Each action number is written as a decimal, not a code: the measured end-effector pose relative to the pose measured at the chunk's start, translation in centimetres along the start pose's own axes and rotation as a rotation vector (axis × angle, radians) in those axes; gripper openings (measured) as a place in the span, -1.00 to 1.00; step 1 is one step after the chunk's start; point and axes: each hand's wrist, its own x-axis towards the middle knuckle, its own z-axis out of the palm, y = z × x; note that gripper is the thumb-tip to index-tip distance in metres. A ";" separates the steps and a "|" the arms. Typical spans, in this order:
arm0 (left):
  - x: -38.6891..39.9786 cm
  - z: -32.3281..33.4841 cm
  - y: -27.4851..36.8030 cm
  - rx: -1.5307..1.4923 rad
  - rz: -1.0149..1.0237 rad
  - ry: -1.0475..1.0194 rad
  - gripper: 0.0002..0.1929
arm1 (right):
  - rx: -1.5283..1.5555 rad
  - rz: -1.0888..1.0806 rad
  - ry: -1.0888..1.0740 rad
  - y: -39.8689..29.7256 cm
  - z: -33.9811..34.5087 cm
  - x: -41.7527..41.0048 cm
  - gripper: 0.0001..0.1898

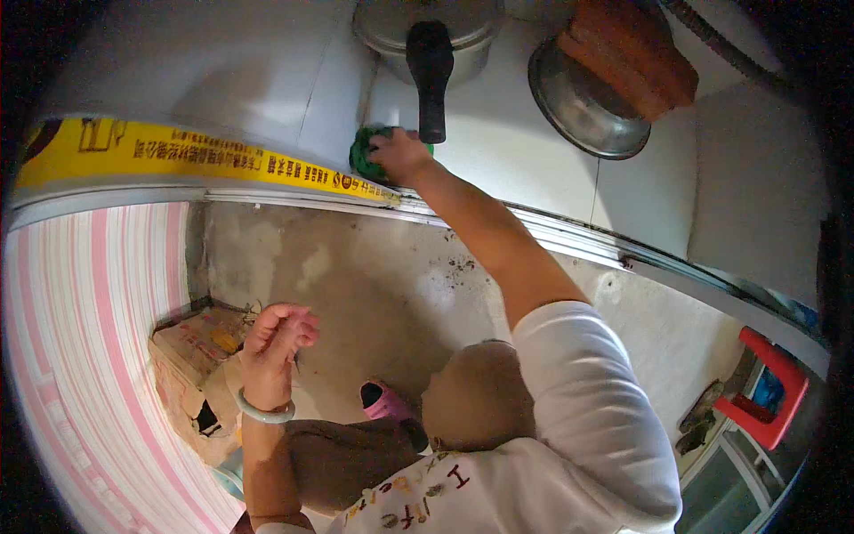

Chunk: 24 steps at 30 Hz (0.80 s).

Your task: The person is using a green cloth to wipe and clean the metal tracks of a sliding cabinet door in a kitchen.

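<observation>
My right hand (403,158) reaches out and presses a dark green cloth or scrubbing pad (363,159) onto the pale tiled surface (460,157). The black handle (432,87) of a metal pot (383,37) comes down just beside that hand. Close in front of its wrist runs a metal sliding-door track (393,200) with dark grime along it. Nearer my body, my left hand (277,344) is held in the air with its fingers curled and nothing visible in them. A pale bangle (265,408) circles its wrist.
A metal basin (594,127) with a brown-orange item (627,60) stands at the upper right. Yellow printed tape (200,160) lines the surface's left edge. Below are cardboard boxes (193,374), a pink-striped wall covering (93,300) and a red plastic frame-like object (774,387).
</observation>
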 end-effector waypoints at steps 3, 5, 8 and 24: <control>0.1 0.3 -0.5 0.007 0.020 -0.030 -0.84 | 0.046 -0.136 -0.007 2.2 0.7 -2.3 -0.58; -0.2 0.6 -0.4 0.054 0.011 -0.022 -0.84 | -0.048 -0.163 -0.050 2.3 -0.3 -4.0 -0.57; -0.5 0.8 -0.3 0.116 0.008 -0.033 -0.84 | -0.062 -0.138 -0.028 3.4 -1.4 -8.1 -0.59; 0.0 1.1 -0.3 0.016 -0.015 -0.135 -0.81 | 0.665 0.798 0.156 13.7 -6.3 -35.2 -0.48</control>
